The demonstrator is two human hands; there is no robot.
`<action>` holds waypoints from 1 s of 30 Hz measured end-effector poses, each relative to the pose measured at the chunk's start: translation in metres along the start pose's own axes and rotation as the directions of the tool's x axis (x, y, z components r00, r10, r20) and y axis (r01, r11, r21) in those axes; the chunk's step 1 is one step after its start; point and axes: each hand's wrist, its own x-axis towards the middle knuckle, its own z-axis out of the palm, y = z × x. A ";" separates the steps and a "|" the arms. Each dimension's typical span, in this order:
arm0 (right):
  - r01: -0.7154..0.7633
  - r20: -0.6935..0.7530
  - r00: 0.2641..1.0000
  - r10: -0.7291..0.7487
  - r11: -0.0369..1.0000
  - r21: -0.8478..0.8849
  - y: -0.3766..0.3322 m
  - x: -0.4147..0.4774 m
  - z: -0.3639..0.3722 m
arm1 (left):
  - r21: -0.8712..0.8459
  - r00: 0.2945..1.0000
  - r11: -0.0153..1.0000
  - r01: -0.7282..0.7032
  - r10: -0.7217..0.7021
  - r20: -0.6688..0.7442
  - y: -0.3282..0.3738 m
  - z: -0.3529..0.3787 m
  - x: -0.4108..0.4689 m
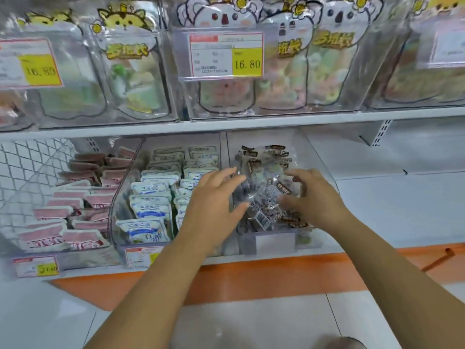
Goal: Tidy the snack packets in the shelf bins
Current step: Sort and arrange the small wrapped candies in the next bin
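- I see the left hand (pixel 216 197) open, with the fingers spread and only slightly bent. It sits over the divider between the middle bin (pixel 118 210) and the right bin (pixel 324 170), near the front edge of the lower shelf (pixel 392 212).
- Its fingertips reach into the right bin and touch the left side of the pile of clear-and-brown packets (pixel 266 190). It holds nothing that I can make out.
- The right hand (pixel 312 197) is arched over the right side of the same pile, fingers curved down and thumb pointing inward. With the blur I cannot tell whether it pinches a packet or just rests on them.
- The clear-and-brown packets lie loose and jumbled in the right bin, heaped from its back wall to its front edge, between the two hands.
- A blank label holder (pixel 274 241) stands at that bin's front edge, just under the hands.
- The middle bin holds white-and-blue packets (pixel 148 207) standing in rows. The left forearm crosses its front right corner.
- Pink packets (pixel 75 197) fill the bin further left, beside a wire mesh panel (pixel 27 172) at the left end of the shelf.
- On the upper shelf (pixel 251 123), clear bins hold tall pouches with cartoon animals (pixel 327 59), and a price tag (pixel 225 55) reads 16.80.
- An orange strip (pixel 251 280) runs below the front edge of the lower shelf, above the pale floor tiles (pixel 251 323).
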 end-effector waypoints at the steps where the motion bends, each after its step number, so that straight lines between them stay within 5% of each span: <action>1: 0.009 -0.005 1.000 -0.009 1.000 0.011 -0.001 0.001 0.001 | 0.016 0.999 0.999 -0.037 0.037 0.003 0.001 0.002 0.003; 7: 0.022 -0.028 0.999 -0.022 1.000 -0.007 0.000 -0.003 0.011 | 0.103 0.986 0.981 -0.166 0.162 0.049 0.014 0.017 0.008; 9: -0.020 -0.062 0.998 0.033 0.982 0.186 0.001 -0.005 0.006 | 0.125 0.978 0.970 -0.207 0.200 0.064 0.022 0.020 0.008; 13: -0.045 -0.083 0.988 0.128 0.762 0.646 -0.006 -0.017 -0.016 | -0.017 0.978 0.987 -0.162 0.163 0.134 0.035 0.025 0.005; 19: -0.088 0.073 0.996 0.050 0.475 0.876 -0.013 -0.029 -0.036 | -0.318 0.998 0.948 -0.024 0.039 0.042 0.050 0.031 0.010; 21: -0.057 0.024 0.997 0.068 0.539 0.840 -0.009 -0.027 -0.040 | -0.532 0.985 0.832 0.158 -0.096 0.143 0.049 0.028 0.013; 23: -0.049 -0.004 0.997 0.073 0.718 0.695 0.000 -0.025 -0.043 | -0.739 0.931 0.567 0.364 -0.190 0.313 0.043 0.025 0.015; 25: -0.081 0.089 0.996 0.030 0.759 0.646 0.000 -0.026 -0.039 | -0.821 0.888 0.339 0.460 -0.169 0.427 0.038 0.021 0.016; 27: -0.115 0.153 0.988 0.017 0.740 0.662 -0.005 -0.027 -0.029 | -0.845 0.877 0.237 0.480 -0.124 0.464 0.036 0.018 0.015; 30: -0.124 0.138 0.990 0.035 0.691 0.712 -0.013 -0.025 -0.017 | -0.848 0.876 0.222 0.482 -0.121 0.466 0.034 0.017 0.015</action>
